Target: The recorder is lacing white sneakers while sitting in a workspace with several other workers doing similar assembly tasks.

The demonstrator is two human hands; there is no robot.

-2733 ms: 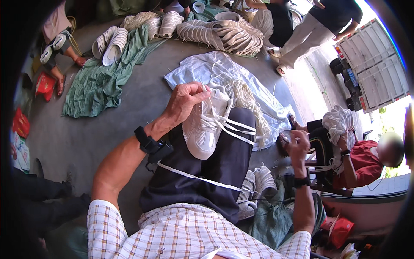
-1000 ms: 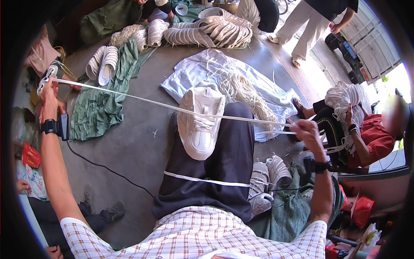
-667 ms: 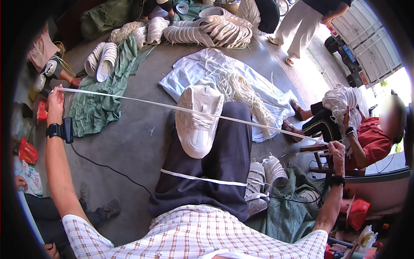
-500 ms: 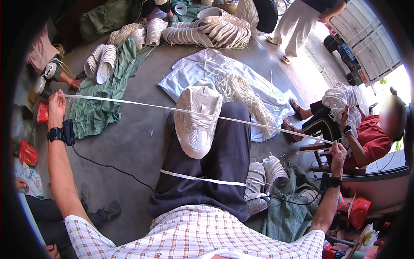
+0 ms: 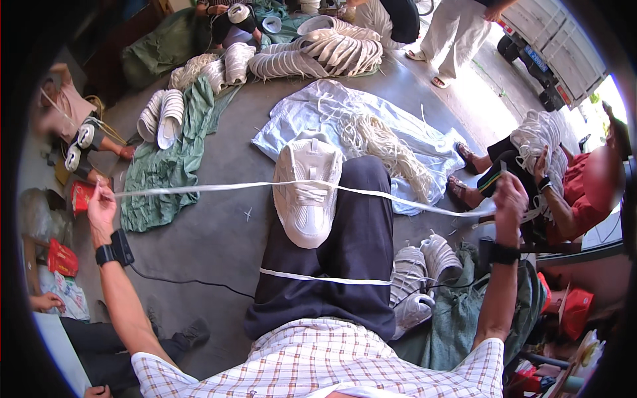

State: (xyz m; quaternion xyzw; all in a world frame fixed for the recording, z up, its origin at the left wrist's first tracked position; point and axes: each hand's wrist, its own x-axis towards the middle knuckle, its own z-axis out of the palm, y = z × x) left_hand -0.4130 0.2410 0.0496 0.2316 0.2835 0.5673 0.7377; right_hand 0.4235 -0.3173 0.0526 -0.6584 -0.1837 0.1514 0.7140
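A white sneaker rests on my thighs, its toe toward me. Across its upper part runs a long white shoelace, stretching out to both sides; whether it passes through the eyelets there I cannot tell. My left hand pinches the lace on the left, arm held out wide. At the right, my right hand is closed at the other end of the lace, somewhat blurred. Between hand and shoe the lace sags a little. A white band goes across my dark trousers below the shoe.
A pile of loose laces lies on a pale sheet ahead. Stacked white shoe parts stand at the back, and more shoe parts by my right leg. A green cloth lies left. A person in red sits right.
Both hands have come inward a little, and the right one has risen. The lace, taut before, now hangs slacker. The view has shifted slightly.
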